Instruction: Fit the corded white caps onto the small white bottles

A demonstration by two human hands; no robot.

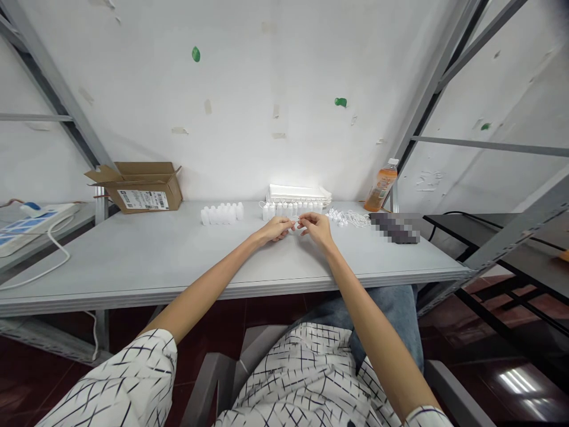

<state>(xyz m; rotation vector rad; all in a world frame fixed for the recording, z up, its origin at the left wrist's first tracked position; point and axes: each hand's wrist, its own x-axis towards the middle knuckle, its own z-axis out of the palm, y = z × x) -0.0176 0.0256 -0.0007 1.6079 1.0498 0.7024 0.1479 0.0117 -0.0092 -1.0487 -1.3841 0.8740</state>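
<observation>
Above the desk's middle, my left hand (278, 229) and my right hand (315, 228) meet almost fingertip to fingertip, both closed in a pinch. Between them shows a thin white string (296, 222), small and partly covered by the fingers. Right behind my hands stands a row of small white bottles (272, 210), some hidden by the fingers. To the right of my right hand lie small white pieces (338, 217) and a loose bundle of white strings (358, 219). Another group of small white bottles (222, 214) stands to the left of my left hand.
A stack of flat white items (297, 193) sits against the wall behind the bottles. An open cardboard box (144, 188) is at the back left. An orange drink bottle (382, 187) and a blurred dark object (395, 228) are on the right. Metal posts frame the desk (169, 267).
</observation>
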